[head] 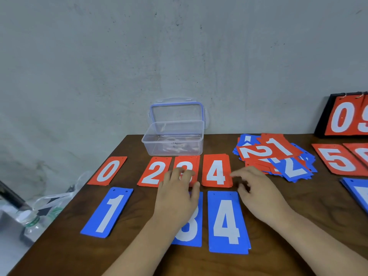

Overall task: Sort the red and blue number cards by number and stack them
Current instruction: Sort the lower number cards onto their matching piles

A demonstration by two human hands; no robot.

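- Head view, table: dark wood, set against a grey wall.
- Clear plastic box: stood at the table's far edge, its blue-rimmed lid propped upright behind it. Faint pinkish shapes showed through the wall; contents or reflection could not be told.
- Far row, left to right: red 0, red 2, red 3, red 4. The 3 and the 4 showed several edges, as stacks.
- Near row: blue 1, blue 3 and blue 4.
- Left hand: lay over the red 3, fingers spread and nearly straight on its face, gripping nothing; the forearm covered part of the blue 3.
- Right hand: sat just right of the red 4, fingers loosely curled and holding nothing, forefinger tip at that card's right edge; contact could not be told.
- Mixed heap: unsorted red and blue cards overlapping, right of the box.
- Red 5: lay flat right of the heap, with blue cards nearer at the frame edge.
- Black scoreboard stand: upright at far right, showing red 0 and 9.
- Plastic bottles: below the table's left edge.
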